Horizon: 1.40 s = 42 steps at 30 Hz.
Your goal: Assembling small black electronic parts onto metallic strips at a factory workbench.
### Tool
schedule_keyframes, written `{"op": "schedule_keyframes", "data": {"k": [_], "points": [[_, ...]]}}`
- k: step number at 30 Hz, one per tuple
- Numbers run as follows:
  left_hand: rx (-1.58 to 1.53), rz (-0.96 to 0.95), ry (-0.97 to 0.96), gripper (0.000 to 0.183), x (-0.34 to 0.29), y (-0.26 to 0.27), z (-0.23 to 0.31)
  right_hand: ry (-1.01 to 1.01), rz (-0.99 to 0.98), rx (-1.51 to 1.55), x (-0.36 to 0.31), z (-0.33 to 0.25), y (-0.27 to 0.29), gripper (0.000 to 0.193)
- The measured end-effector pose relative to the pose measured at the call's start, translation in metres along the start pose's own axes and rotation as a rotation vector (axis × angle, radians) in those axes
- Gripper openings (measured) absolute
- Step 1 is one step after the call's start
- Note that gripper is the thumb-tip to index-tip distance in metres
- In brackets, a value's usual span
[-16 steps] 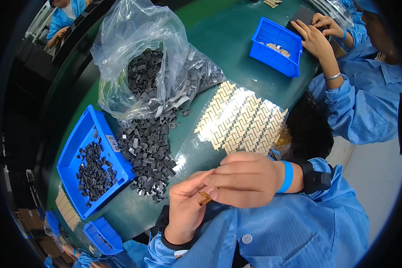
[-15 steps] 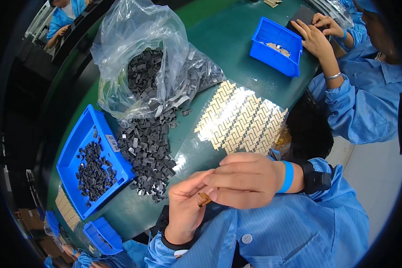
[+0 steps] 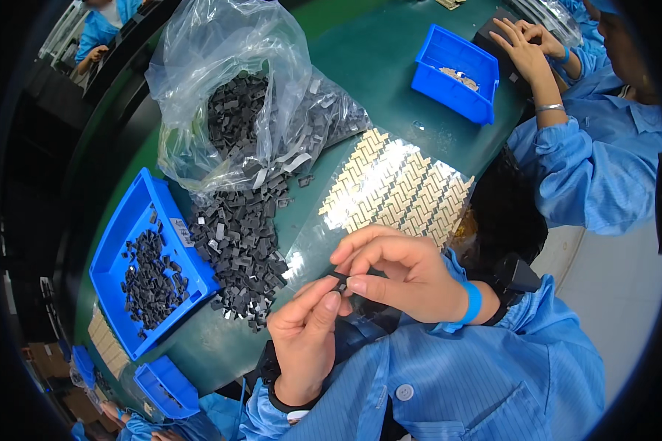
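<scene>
A small black plastic piece is pinched between the fingertips of both hands, close to my body. My left hand grips it from the left with thumb and forefinger. From the other side, my right hand closes its thumb and fingers on it, partly covering it. Just beyond my hands lies a clear sheet with rows of tan strip-shaped pieces. Left of that, a heap of similar black pieces spreads over the green table.
A clear plastic bag full of black pieces stands open behind the heap. A blue bin at left holds smaller black parts; a smaller blue bin sits nearer. At far right, another blue bin holds tan pieces beside a co-worker's hands.
My right hand has opened up and shifted slightly away from me. The brown piece seen between my hands no longer shows; a black piece shows at the fingertips instead.
</scene>
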<state>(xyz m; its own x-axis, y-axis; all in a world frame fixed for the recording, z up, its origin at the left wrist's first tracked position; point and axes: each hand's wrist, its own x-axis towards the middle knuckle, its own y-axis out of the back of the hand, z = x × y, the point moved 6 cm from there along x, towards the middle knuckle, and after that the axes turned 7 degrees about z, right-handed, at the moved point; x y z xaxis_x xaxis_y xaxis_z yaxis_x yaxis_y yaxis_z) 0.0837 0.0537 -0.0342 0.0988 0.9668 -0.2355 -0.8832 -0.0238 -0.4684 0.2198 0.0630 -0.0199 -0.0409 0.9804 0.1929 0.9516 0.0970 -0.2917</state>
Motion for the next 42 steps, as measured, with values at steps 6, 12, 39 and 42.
{"op": "schedule_keyframes", "data": {"k": [6,12,39,42], "points": [[0.053,-0.029,-0.075,0.023,-0.001,0.004,-0.005,-0.081,0.044,0.183,-0.003,0.012,0.001,0.004],[0.121,-0.005,-0.076,0.029,-0.001,-0.003,0.004,-0.114,0.088,0.174,0.0,0.005,-0.001,0.004],[0.051,0.088,-0.058,0.021,-0.001,-0.009,0.008,0.074,0.124,-0.089,0.0,-0.007,-0.005,0.006],[0.017,0.062,-0.062,0.019,-0.001,-0.008,0.009,0.085,0.203,-0.083,-0.001,-0.006,-0.005,0.006]]}}
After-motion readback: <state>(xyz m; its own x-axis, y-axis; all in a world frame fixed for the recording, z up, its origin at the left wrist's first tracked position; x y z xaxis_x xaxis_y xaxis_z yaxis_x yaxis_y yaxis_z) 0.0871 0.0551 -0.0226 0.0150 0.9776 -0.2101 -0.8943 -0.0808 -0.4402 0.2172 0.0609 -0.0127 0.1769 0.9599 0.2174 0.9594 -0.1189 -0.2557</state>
